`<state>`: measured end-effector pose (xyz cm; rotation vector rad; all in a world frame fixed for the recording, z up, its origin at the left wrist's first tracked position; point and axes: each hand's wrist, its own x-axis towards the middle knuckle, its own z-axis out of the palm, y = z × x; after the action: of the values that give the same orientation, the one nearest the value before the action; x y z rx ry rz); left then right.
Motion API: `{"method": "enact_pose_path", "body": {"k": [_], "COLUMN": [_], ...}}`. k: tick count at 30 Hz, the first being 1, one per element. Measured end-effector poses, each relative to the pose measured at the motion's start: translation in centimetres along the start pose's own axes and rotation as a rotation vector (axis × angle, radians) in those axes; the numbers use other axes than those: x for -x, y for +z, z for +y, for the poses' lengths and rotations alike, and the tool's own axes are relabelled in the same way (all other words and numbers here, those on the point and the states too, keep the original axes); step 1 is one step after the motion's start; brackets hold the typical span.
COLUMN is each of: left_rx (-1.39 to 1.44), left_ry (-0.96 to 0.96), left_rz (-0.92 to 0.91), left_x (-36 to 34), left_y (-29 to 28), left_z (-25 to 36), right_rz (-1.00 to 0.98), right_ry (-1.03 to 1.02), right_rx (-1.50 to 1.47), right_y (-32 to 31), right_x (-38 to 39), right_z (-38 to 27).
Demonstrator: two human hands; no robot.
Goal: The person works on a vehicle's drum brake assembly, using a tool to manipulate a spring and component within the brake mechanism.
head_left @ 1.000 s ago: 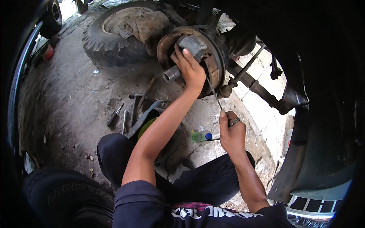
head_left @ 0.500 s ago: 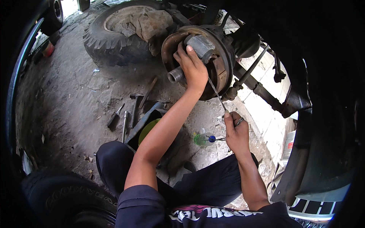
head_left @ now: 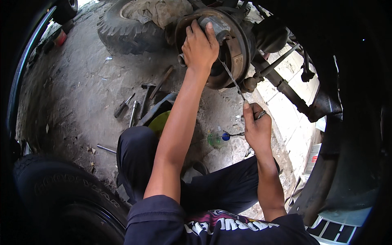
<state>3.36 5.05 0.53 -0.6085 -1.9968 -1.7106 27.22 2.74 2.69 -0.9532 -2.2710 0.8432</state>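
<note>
At the top centre, a rusty round brake assembly (head_left: 241, 65) with a curved brake shoe (head_left: 234, 53) is fixed to the axle. My left hand (head_left: 200, 47) reaches up to it, thumb and fingers gripping a grey cylindrical part (head_left: 216, 25) at its middle; the palm hides part of that grip. A short pipe-like end (head_left: 181, 60) sticks out beside the wrist. My right hand (head_left: 258, 124), lower and to the right, is closed around a thin, long rod-like piece (head_left: 232, 78). Its far end reaches the lower inside of the brake assembly. A small looped bit shows between the right fingers.
A loose tyre (head_left: 126, 34) with a cloth lies at the far left. A hammer (head_left: 145, 100), a screwdriver (head_left: 123, 106) and a socket tool (head_left: 133, 113) rest on the dirt floor. A green bottle (head_left: 214, 139) lies below my right hand. Another tyre (head_left: 61, 183) stands near left.
The whole view has shifted, so the brake assembly sits higher in the picture. My left hand stays at the grey part and my right hand still holds the rod-like piece against the assembly.
</note>
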Motion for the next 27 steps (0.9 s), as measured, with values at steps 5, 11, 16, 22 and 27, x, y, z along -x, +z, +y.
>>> {"method": "enact_pose_path", "body": {"k": [5,11,16,22,27], "left_rx": [-0.042,-0.074,-0.021,0.151,0.237], "left_ry": [0.046,0.093,0.035,-0.075,0.025], "left_rz": [0.053,0.081,0.015,-0.195,-0.712], "left_x": [0.1,0.1,0.3,-0.6,-2.8], "left_y": [0.3,1.0,0.1,-1.0,-4.4], "left_z": [-0.1,-0.5,-0.1,-1.3,-3.7], "right_rz": [-0.010,0.026,0.022,0.004,-0.019], "right_ry": [-0.012,-0.036,-0.055,-0.024,-0.041], "right_rx": [-0.019,0.003,0.031,-0.023,-0.045], "right_y": [-0.7,-0.8,-0.7,-0.5,-0.3], "right_x": [0.1,-0.4,-0.3,-0.6,-0.3], "right_z": [0.5,0.7,1.1,0.7,0.4]}}
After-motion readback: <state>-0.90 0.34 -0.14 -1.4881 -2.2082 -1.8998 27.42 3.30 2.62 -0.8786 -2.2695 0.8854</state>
